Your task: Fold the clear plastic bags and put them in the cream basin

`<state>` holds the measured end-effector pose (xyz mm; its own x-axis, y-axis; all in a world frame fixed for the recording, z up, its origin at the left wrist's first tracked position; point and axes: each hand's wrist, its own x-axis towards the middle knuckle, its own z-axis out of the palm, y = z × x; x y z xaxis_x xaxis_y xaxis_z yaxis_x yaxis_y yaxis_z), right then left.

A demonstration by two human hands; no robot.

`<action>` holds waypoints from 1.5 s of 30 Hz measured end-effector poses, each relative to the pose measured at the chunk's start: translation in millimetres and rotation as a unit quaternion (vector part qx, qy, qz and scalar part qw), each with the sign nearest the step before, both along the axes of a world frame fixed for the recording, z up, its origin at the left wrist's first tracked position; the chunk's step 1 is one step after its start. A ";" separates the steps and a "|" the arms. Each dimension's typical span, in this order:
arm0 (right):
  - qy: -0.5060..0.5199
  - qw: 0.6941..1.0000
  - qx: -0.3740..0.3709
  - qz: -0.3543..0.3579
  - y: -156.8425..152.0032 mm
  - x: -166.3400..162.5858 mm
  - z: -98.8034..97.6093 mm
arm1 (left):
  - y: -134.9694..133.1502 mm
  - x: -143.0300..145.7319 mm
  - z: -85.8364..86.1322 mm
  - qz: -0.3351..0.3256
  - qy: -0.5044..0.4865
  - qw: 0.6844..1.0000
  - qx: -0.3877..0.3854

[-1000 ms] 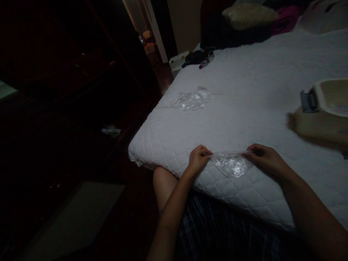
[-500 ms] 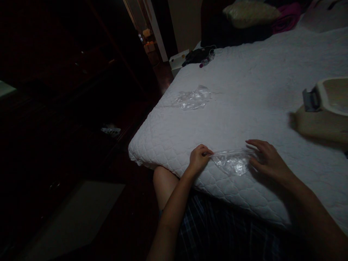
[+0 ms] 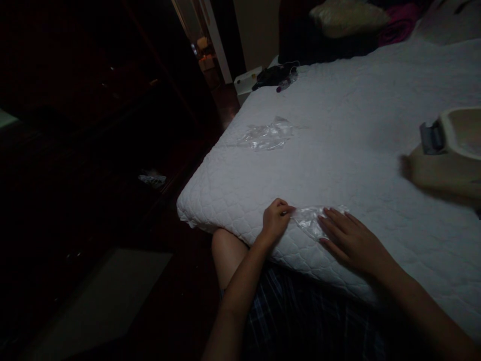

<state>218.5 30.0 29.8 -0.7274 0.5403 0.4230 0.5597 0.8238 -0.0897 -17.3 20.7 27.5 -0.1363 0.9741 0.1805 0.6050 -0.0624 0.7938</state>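
Note:
A clear plastic bag lies near the front edge of a white quilted bed. My left hand pinches the bag's left end between thumb and fingers. Flat on the right part of the bag rests my right hand, its fingers stretched out and covering some of the plastic. Farther back on the bed, a second clear plastic sheet or bag lies crumpled, apart from both hands.
To the right on the bed stands a beige plastic container with a grey latch. A small bottle and dark cloth lie at the far left corner. A pillow is at the back. Dark furniture fills the left.
My right hand has come down and left from the bag's right end, and its fingers now lie flat on the plastic. My left hand keeps its pinch in nearly the same place.

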 end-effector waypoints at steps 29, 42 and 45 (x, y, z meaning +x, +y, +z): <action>0.017 0.999 -0.024 -0.019 -5.0 0.1 -14.9 | -21.8 -17.3 8.7 0.004 0.293 0.940 0.173; 0.010 0.999 -0.027 -0.024 -3.4 1.2 -19.7 | -21.2 -22.1 2.9 0.012 0.208 0.954 0.216; 0.011 0.999 -0.031 -0.026 -3.5 0.8 -20.3 | -27.4 -15.0 6.9 -0.013 0.266 0.927 0.262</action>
